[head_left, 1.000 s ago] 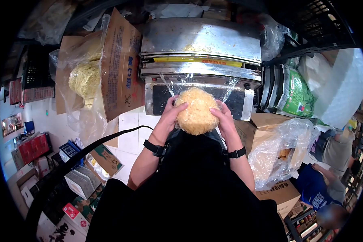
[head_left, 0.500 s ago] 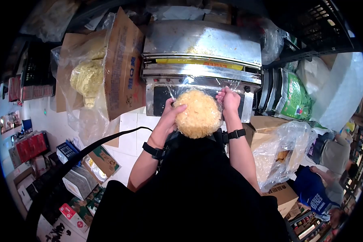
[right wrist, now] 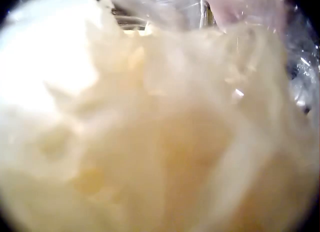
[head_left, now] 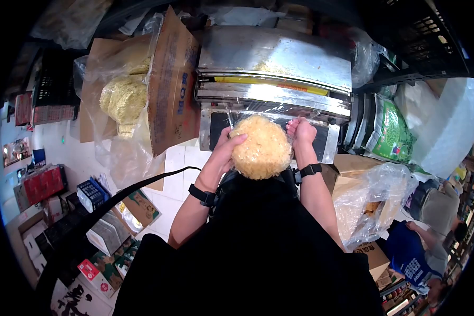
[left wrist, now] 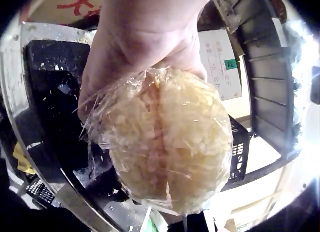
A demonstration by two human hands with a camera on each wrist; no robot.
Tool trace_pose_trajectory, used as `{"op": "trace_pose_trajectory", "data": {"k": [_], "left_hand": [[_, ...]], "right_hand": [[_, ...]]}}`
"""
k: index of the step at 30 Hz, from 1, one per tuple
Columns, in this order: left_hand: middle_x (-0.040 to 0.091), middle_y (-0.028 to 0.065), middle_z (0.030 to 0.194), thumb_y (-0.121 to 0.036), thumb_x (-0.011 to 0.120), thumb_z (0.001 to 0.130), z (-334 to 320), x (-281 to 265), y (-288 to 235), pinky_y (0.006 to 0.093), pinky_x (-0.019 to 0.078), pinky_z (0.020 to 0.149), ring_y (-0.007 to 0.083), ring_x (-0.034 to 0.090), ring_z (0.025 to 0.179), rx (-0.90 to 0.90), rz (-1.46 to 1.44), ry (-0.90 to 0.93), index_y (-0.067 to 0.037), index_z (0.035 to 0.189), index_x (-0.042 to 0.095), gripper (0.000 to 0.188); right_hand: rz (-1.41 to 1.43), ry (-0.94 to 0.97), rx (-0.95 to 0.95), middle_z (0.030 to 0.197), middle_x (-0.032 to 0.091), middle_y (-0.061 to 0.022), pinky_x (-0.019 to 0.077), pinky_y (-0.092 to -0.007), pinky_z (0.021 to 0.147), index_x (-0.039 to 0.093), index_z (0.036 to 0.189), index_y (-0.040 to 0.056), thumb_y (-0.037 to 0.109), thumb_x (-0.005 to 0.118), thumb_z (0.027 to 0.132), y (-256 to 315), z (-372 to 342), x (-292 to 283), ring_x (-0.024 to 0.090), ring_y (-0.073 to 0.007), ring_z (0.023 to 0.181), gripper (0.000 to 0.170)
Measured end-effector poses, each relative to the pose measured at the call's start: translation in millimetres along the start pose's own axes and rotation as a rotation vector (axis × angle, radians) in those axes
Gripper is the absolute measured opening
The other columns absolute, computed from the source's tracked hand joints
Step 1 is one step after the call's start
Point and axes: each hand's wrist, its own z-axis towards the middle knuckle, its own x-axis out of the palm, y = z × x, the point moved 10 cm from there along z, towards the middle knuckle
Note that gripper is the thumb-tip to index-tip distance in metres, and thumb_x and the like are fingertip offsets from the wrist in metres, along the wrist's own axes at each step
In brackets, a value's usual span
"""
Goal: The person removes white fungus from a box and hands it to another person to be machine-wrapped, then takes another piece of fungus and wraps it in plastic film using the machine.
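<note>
Cardboard packaging and plastic bags crowd around a metal machine [head_left: 276, 50], which stands ahead of the person, with a yellow strip [head_left: 234, 80] along its slot. On my head feed, an opened cardboard box [head_left: 171, 100] stands to the left with a pale mass [head_left: 124, 100] beside its flap; a green bag [head_left: 392, 134] sits to the right.

What matters most to me is where the wrapped bundle [head_left: 260, 147] lies: between the two hands, in front of the machine and close to the person's body. I read it as nearly round, with no clear long axis, though the left wrist view shows a crease running down its middle, away from the wrist. The left hand [head_left: 221, 152] is the nearer one, touching it; it grips the bundle's left side, thumb over the upper edge. Just beyond the bundle's right side, the right hand [head_left: 303, 132] is raised a little farther forward, its fingers curled in and, as I judge it, pinching the clear film [head_left: 282, 109] that stretches toward the machine.

Both forearms reach forward from either side of the body and angle inward. My right wrist feed is mostly blurred, so I can't make out fingertip contact there.
</note>
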Motion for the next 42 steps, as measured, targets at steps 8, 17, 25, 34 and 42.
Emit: {"op": "trace_pose_trajectory", "data": {"k": [8, 17, 25, 34, 42], "left_hand": [[0.046, 0.0178, 0.115, -0.017, 0.068, 0.078, -1, -2, -2, 0.0376, 0.0512, 0.084, 0.0268, 0.054, 0.106, 0.018, -0.001, 0.002, 0.0, 0.124, 0.027, 0.064], [0.047, 0.0174, 0.114, -0.014, 0.069, 0.077, 1, -3, 0, 0.0365, 0.0511, 0.083, 0.0255, 0.056, 0.102, 0.024, 0.014, -0.016, 0.0, 0.122, 0.028, 0.062], [0.047, 0.0175, 0.114, -0.014, 0.071, 0.076, 1, 3, 3, 0.0372, 0.051, 0.083, 0.0253, 0.056, 0.102, 0.012, 0.049, -0.008, -0.002, 0.123, 0.027, 0.065], [0.047, 0.0183, 0.114, -0.014, 0.071, 0.076, 1, 3, 5, 0.0381, 0.0523, 0.082, 0.0261, 0.056, 0.102, -0.002, 0.002, -0.017, -0.002, 0.125, 0.025, 0.068], [0.048, 0.0203, 0.113, -0.014, 0.073, 0.074, 2, -3, 1, 0.0389, 0.0521, 0.081, 0.0275, 0.056, 0.101, 0.032, 0.041, -0.057, -0.001, 0.126, 0.023, 0.073]], "right_hand": [[-0.066, 0.029, -0.023, 0.064, 0.061, -0.0162, 0.0453, -0.0284, 0.04, 0.058, 0.073, -0.0067, 0.009, 0.051, 0.083, -2, 9, 4, 0.059, -0.0224, 0.048, 0.019], [0.188, 0.306, 0.106, 0.111, 0.058, -0.0152, 0.045, -0.0378, 0.088, 0.05, 0.113, -0.0022, 0.031, 0.053, 0.088, -22, -28, 7, 0.057, -0.0255, 0.102, 0.041], [0.109, 0.165, 0.008, 0.09, 0.064, -0.0103, 0.0484, -0.0286, 0.066, 0.057, 0.1, -0.0003, 0.032, 0.061, 0.085, 5, -15, -3, 0.063, -0.02, 0.079, 0.036], [-0.002, 0.077, -0.191, 0.076, 0.064, -0.0114, 0.0479, -0.0247, 0.053, 0.06, 0.083, -0.0037, 0.019, 0.06, 0.088, 22, -13, -3, 0.063, -0.0181, 0.06, 0.024], [-0.134, -0.081, -0.128, 0.068, 0.062, -0.0123, 0.0504, -0.0274, 0.048, 0.06, 0.076, -0.0073, 0.007, 0.06, 0.081, 12, 8, -14, 0.061, -0.0195, 0.055, 0.015]]}}
